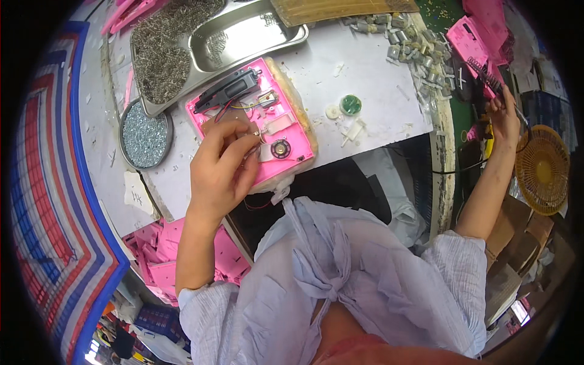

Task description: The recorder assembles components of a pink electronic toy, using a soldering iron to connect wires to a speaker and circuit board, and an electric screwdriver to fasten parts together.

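Note:
My left hand [222,167] is closed in a pinch over the near left part of a pink plastic housing [291,125]; what its fingertips hold is too small to make out. Inside the housing are a round speaker [280,149], a small metal motor [267,98], a black plastic part [228,91] and thin red and yellow wires. A padded, plastic-wrapped block lies under it. Far to the right, my right hand [504,118] is closed around the handle of a soldering iron [518,112], beside a dark coil-spring holder [485,74].
Behind the housing stand metal trays [302,35] of small metal parts; a round dish [170,135] of screws sits left. A green round container [350,104] lies right of the housing. Several small motors [426,58] are piled at the back right. An orange basket [542,170] stands right.

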Tool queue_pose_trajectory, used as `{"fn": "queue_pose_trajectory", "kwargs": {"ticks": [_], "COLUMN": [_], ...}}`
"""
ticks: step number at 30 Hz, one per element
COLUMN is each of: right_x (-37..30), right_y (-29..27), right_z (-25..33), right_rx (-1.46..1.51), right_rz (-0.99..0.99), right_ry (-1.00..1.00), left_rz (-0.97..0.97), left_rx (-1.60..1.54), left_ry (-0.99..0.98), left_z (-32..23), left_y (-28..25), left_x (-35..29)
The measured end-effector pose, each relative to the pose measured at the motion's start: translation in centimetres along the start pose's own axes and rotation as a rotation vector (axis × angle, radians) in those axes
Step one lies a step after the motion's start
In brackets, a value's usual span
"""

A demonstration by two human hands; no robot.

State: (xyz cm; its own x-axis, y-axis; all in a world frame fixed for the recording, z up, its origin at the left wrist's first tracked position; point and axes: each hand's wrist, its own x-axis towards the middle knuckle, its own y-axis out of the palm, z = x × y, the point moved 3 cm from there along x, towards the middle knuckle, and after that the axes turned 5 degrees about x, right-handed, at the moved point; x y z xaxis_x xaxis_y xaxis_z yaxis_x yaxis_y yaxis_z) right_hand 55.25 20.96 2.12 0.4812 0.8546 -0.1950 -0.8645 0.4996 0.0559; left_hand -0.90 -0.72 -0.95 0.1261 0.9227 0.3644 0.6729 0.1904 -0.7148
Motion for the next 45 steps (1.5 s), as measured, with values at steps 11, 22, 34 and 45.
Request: {"fn": "queue_pose_trajectory", "kwargs": {"ticks": [11, 22, 34, 45], "right_x": [-24.1, -26.1, -25.4, -29.3], "right_y": [22.7, 31.7, 31.3, 29.8], "right_z": [-6.2, -8.4, -9.4, -6.7], "right_rx": [-0.516, -1.101, -0.984, -1.320], "right_rz": [0.882, 1.118, 1.098, 1.360], "right_ry": [-0.812, -0.878, -0.496, -1.191], "left_rz": [-0.152, -0.176, -0.104, 0.006], "left_rx": [0.287, 0.258, 0.363, 0.339], "left_ry": [0.031, 0.066, 0.032, 0.150], "left_z": [0.3, 0.7, 1.1, 1.0], "left_y": [-0.1, 0.2, 0.8, -0.4], "left_x": [2.0, 2.1, 2.8, 5.5]}}
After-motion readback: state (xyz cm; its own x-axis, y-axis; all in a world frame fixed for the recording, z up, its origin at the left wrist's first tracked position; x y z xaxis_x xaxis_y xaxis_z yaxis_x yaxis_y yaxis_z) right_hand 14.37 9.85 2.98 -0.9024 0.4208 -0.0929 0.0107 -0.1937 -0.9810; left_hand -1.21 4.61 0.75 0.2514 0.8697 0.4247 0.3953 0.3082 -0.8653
